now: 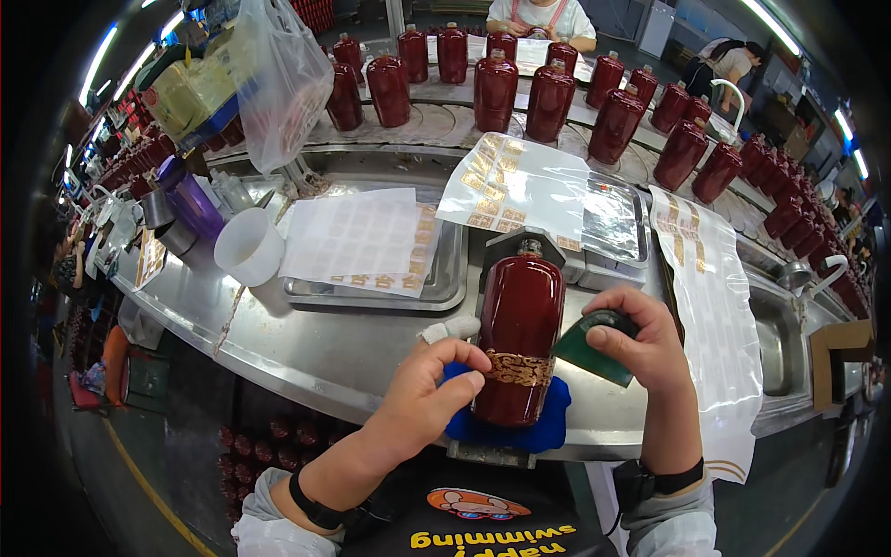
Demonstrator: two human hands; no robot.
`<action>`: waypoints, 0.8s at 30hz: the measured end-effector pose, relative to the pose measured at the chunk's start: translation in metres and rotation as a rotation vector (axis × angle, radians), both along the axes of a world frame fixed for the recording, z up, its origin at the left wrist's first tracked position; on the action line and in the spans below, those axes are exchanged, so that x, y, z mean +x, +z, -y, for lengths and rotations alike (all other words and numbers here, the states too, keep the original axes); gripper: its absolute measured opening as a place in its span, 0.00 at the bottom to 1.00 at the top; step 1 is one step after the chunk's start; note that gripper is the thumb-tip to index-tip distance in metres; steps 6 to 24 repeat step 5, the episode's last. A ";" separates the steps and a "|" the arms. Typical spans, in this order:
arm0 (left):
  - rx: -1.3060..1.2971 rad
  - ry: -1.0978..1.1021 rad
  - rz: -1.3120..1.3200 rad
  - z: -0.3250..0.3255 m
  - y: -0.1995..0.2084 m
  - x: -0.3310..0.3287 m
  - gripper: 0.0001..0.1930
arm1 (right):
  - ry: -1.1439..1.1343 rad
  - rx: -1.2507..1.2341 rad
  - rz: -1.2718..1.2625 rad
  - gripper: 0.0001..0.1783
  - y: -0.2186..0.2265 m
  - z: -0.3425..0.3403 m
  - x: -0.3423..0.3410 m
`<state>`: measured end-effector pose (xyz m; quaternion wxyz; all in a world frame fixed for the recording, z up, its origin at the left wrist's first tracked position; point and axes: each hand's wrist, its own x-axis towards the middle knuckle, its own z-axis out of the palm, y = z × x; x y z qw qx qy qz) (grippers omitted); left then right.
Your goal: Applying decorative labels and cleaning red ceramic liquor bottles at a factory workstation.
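A dark red glass bottle [525, 311] lies neck away from me, propped on a stand with a blue pad [557, 401] under its lower end. A gold patterned band [520, 369] runs across its lower part. My left hand [429, 385] is at the bottle's left side, thumb and index fingertip brought together at the band's end; whether something thin is between them cannot be seen. A white finger cover [449, 329] sits on another finger, stretched out. My right hand [645, 339] grips a dark green flat scraper [594, 351], its edge close to the bottle's right side.
Printed gold decal sheets [506, 186] lie beyond the bottle, and a metal tray [436, 288] bears paper sheets [348, 232]. A white cup [251, 247] stands left, a long decal sheet [710, 306] right. Several red bottles [496, 91] line the conveyor; a person [548, 17] sits behind.
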<state>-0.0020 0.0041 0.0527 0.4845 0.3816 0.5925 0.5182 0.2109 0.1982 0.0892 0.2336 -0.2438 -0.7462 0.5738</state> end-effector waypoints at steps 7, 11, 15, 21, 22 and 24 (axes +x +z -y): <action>0.149 0.113 0.243 -0.009 -0.013 0.008 0.20 | -0.079 -0.001 -0.100 0.17 -0.016 0.014 0.018; 0.149 0.113 0.243 -0.009 -0.013 0.008 0.20 | -0.079 -0.001 -0.100 0.17 -0.016 0.014 0.018; 0.149 0.113 0.243 -0.009 -0.013 0.008 0.20 | -0.079 -0.001 -0.100 0.17 -0.016 0.014 0.018; 0.149 0.113 0.243 -0.009 -0.013 0.008 0.20 | -0.079 -0.001 -0.100 0.17 -0.016 0.014 0.018; 0.149 0.113 0.243 -0.009 -0.013 0.008 0.20 | -0.079 -0.001 -0.100 0.17 -0.016 0.014 0.018; 0.149 0.113 0.243 -0.009 -0.013 0.008 0.20 | -0.079 -0.001 -0.100 0.17 -0.016 0.014 0.018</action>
